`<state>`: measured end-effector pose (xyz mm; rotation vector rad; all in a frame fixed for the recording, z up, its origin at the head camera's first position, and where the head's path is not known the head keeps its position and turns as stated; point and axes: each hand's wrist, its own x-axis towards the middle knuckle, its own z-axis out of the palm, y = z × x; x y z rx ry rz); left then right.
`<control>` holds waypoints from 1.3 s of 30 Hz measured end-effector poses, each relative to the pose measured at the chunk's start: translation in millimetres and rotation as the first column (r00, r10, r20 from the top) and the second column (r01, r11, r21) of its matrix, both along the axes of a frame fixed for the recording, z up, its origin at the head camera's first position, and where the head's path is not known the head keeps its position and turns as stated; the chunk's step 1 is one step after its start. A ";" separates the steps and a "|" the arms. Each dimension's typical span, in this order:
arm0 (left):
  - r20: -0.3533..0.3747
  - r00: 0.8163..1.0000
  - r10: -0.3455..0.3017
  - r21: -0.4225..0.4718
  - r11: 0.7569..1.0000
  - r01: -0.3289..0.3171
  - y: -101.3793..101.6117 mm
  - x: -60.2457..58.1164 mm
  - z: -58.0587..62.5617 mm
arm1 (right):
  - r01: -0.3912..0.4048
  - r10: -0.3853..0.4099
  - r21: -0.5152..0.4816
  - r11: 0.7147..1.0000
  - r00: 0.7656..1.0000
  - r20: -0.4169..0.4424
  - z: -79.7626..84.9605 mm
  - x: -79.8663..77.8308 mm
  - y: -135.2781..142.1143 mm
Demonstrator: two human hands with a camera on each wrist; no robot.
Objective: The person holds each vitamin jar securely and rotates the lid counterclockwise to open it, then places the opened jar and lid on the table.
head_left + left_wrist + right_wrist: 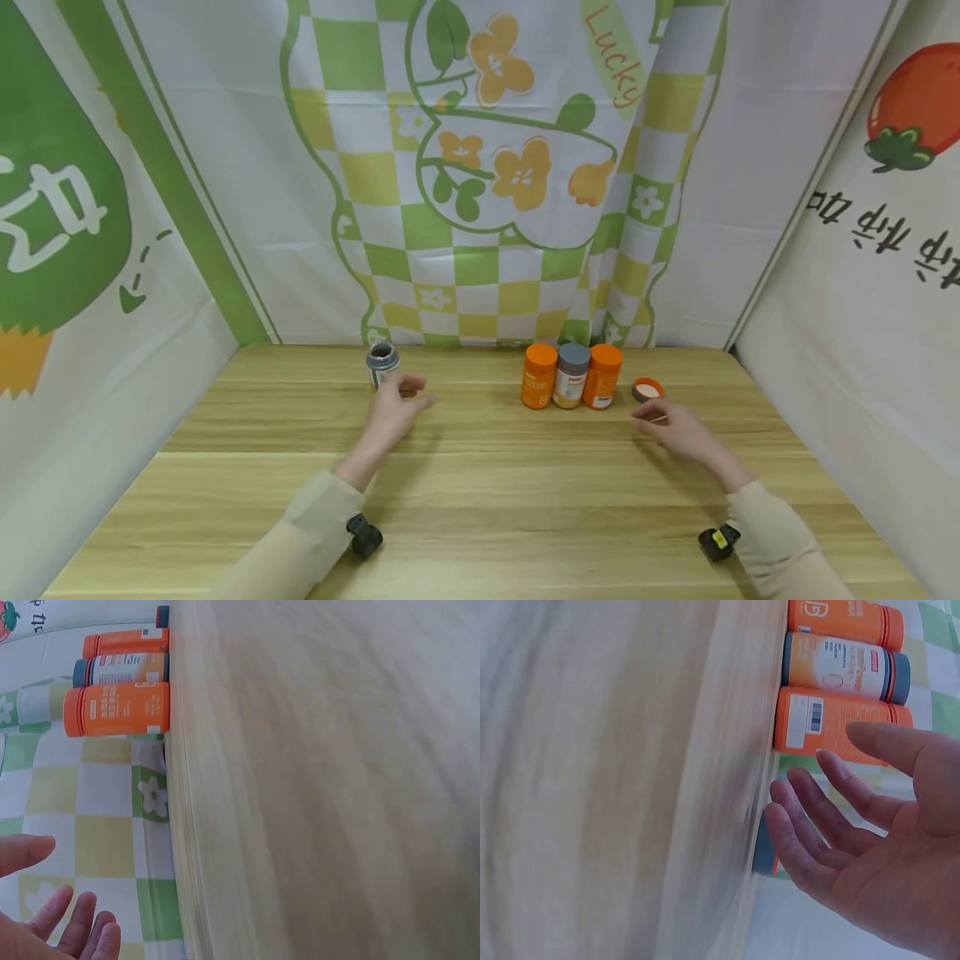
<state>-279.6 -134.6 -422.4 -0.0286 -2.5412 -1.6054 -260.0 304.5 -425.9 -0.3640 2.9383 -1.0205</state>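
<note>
My left hand (390, 412) hovers just in front of an uncapped bottle (381, 360) with a grey-blue neck; it hides the bottle's lower part. In the left wrist view its thumb and fingers (81, 926) are apart, holding nothing. On the other side, my right hand (681, 431) is held above the table beside a loose lid (648, 388), grey outside with an orange rim, lying with its pale inside up. In the right wrist view the right hand's fingers (829, 814) are loosely bent and empty, partly covering the lid (763, 847).
Three capped bottles stand in a row at the back: an orange one (538, 379), a grey-lidded one (570, 379) with a white and orange label, and another orange one (602, 379). Behind the wooden table (495, 500) hangs a checked cloth (465, 275); printed cloths flank both sides.
</note>
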 end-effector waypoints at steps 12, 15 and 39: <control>-0.018 0.999 -0.033 -0.016 0.999 0.032 14.7 -5.6 -3.1 | -0.116 0.116 0.002 0.993 0.993 -0.012 -4.5 -3.3 -15.8; -0.027 0.999 -0.038 -0.021 0.999 0.037 18.1 -6.3 -3.9 | -0.138 0.138 -0.008 0.990 0.990 -0.017 -6.9 -4.7 -19.5; 0.012 0.995 -0.099 -0.093 0.991 0.100 41.7 -17.7 -8.5 | -0.233 0.234 0.023 0.972 0.970 -0.060 -9.6 -3.3 -44.4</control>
